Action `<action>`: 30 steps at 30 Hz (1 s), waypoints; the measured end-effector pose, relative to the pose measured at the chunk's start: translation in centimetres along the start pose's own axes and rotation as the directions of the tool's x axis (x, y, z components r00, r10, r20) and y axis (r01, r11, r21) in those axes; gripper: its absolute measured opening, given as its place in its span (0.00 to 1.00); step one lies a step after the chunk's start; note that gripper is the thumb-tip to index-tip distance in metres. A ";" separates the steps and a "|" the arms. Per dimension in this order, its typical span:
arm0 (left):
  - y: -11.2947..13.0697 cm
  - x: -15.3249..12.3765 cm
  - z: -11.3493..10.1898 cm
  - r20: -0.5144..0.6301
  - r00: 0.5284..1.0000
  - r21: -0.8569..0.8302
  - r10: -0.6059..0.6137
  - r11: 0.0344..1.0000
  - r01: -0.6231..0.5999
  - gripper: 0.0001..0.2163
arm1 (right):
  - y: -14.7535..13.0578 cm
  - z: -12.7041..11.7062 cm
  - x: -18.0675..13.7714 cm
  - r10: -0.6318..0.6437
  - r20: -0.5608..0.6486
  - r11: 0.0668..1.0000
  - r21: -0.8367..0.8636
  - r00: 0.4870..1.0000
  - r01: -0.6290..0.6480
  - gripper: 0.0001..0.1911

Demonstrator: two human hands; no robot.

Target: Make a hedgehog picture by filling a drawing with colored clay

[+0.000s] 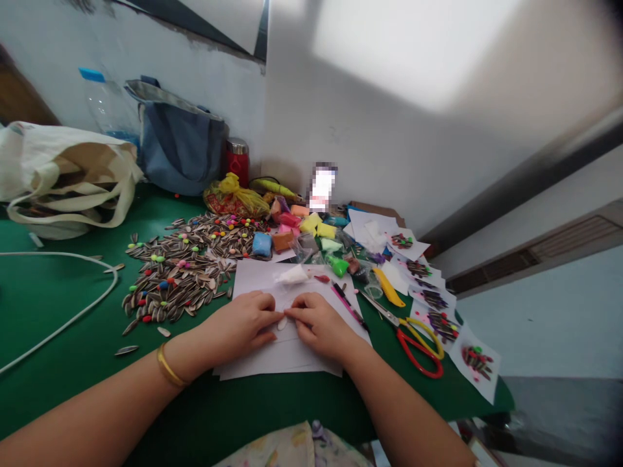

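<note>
Over a stack of white paper (311,360), my left hand (246,324) and my right hand (316,324) meet at the fingertips. Both are closed in a pinch; whatever sits between the fingers is too small to make out. Just below the fingertips shows a small white oval piece (282,323). Beyond my hands lies a packet of white clay (293,275) on the paper. A pink and black pen (350,305) rests on the sheet to the right of my right hand. Left of the paper spreads a heap of striped sunflower seeds (182,279) mixed with coloured bits.
Scissors with red and yellow handles (419,344) and a yellow cutter knife (388,287) lie at the right. Small papers bearing seed designs (477,363) line that edge. Colourful clay packets (282,242), a propped phone (322,187), bags (182,143) and a white cable (104,295) surround the work.
</note>
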State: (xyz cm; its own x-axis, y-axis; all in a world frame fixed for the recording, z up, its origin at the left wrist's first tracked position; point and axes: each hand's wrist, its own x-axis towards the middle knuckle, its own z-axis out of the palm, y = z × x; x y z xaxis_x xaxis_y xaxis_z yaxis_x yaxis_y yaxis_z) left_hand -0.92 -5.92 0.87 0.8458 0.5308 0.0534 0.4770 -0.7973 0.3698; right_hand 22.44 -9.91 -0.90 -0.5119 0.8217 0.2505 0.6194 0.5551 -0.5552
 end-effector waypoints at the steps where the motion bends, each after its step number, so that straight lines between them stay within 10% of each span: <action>1: 0.0 0.0 0.0 -0.003 1.000 -0.001 0.000 1.000 0.000 0.12 | 0.1 0.0 0.0 -0.001 -0.001 1.000 0.008 1.000 0.001 0.19; 30: 0.0 -0.2 0.1 0.023 1.000 0.033 -0.016 0.999 0.015 0.13 | 0.1 -1.4 -0.5 -0.014 0.098 0.997 0.078 0.995 0.006 0.20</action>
State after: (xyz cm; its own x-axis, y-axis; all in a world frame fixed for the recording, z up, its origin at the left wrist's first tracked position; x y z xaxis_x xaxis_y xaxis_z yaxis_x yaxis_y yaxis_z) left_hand -1.05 -6.04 0.72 0.8436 0.5364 0.0261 0.4970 -0.7983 0.3401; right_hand 23.59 -10.08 -0.02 -0.5762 0.7973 0.1796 0.5680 0.5487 -0.6134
